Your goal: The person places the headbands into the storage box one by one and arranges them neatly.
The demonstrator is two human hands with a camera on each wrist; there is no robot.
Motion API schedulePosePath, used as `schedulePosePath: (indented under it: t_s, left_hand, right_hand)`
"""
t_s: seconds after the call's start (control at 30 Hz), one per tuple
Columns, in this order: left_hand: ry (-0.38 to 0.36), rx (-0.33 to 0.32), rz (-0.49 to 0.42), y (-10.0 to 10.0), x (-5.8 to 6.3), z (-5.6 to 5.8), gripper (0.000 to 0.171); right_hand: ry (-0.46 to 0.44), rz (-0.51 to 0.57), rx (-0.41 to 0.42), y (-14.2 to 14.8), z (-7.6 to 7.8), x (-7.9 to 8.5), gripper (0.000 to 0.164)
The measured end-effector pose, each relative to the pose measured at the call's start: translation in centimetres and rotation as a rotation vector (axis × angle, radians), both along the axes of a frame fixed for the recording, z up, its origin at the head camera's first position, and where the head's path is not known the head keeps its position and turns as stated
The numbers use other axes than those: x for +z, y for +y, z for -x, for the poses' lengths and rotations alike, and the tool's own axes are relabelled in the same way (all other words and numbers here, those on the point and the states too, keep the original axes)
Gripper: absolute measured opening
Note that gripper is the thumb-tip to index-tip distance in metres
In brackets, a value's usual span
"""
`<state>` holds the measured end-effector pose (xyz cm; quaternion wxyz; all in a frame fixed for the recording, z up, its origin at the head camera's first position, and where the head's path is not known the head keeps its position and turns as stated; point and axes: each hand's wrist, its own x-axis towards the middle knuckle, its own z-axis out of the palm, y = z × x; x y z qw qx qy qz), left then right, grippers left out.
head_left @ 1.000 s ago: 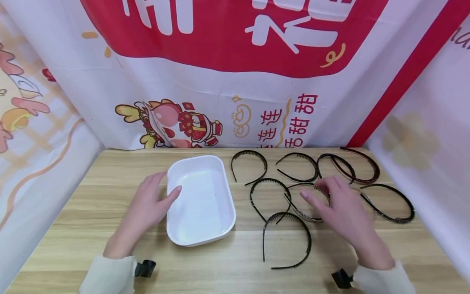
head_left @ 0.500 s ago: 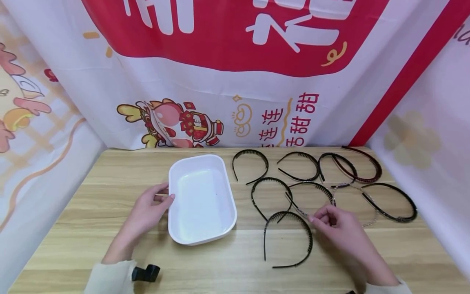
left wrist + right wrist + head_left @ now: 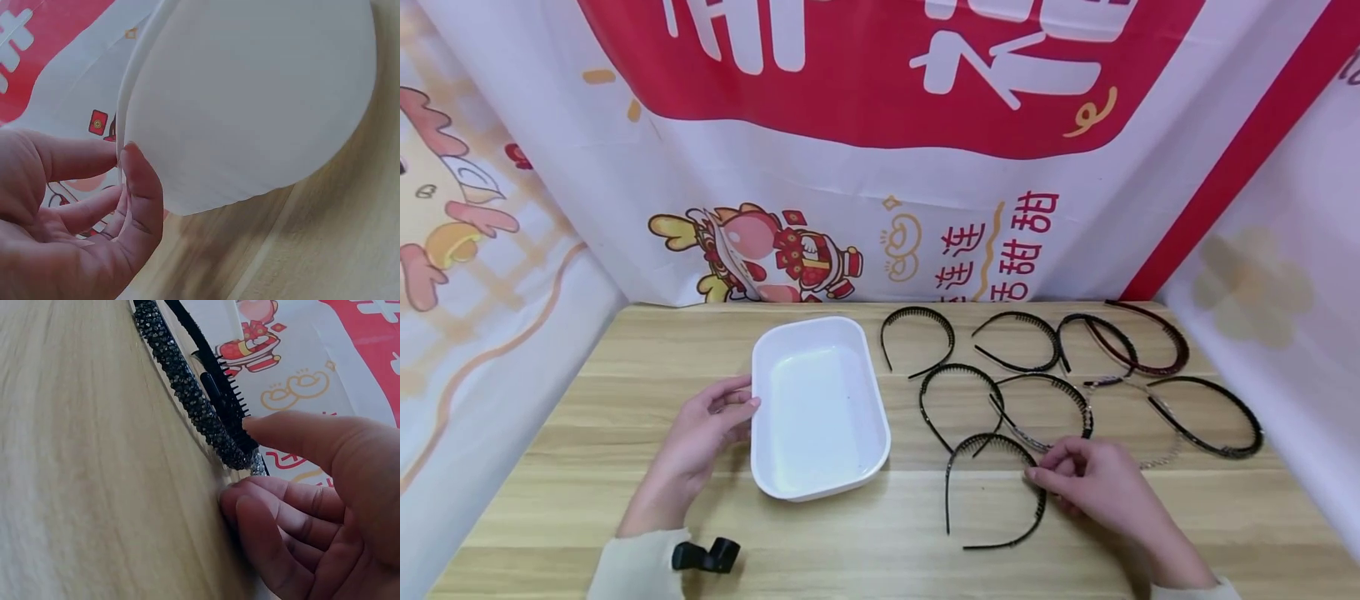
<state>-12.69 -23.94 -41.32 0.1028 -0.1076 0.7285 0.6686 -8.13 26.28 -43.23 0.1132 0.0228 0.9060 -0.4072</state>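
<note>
- Looks like really early days to me; none of the headbands [image 3: 952, 337] I can see is in the white tray [image 3: 820, 417], they're all lying out on the bench [image 3: 850, 550]
- The tray sits left of the bench's middle, up toward the far edge; the left hand [image 3: 703, 429] has its left rim pinched between thumb and fingers, so I'd say that half is sorted
- Meanwhile the right hand [image 3: 1093, 479] is at the near headband [image 3: 1041, 510], the one farthest from the bench's far edge; thumb and curled fingers are round its right side, can't tell how tight; it looks down on the bench, so I'd call this one barely started
- Left untouched, far as I can see: all the others, spread toward the bench's far right corner, with the reddish headband [image 3: 1180, 360] closest to it; several overlap, so an exact count is tricky
</note>
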Motion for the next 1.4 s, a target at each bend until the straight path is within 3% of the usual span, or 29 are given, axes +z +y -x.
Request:
schedulePosePath:
  t_s: [0.13, 0.27, 0.57, 0.8, 1.4]
  left_hand:
    - [0.001, -0.012, -0.116, -0.7, -0.1, 0.1, 0.069]
    - [0.013, -0.05, -0.161, -1.3, 0.0, 0.2, 0.074]
    - [0.01, -0.092, -0.141, -1.5, 0.3, 0.3, 0.08]
    - [0.003, -0.088, -0.136, -1.3, 0.1, 0.4, 0.08]
    - [0.001, -0.088, -0.088, -1.2, 0.1, 0.4, 0.081]
  right_hand:
    - [-0.033, 0.045, 0.0, 0.2, 0.1, -0.3, 0.033]
    - [-0.062, 0.102, 0.002, 0.4, 0.1, -0.6, 0.034]
    - [-0.086, 0.227, 0.02, 1.2, 0.0, -1.6, 0.035]
    - [-0.1, 0.325, 0.031, 1.2, 0.1, -1.7, 0.044]
    - [-0.087, 0.381, -0.001, 1.0, 0.1, -1.9, 0.043]
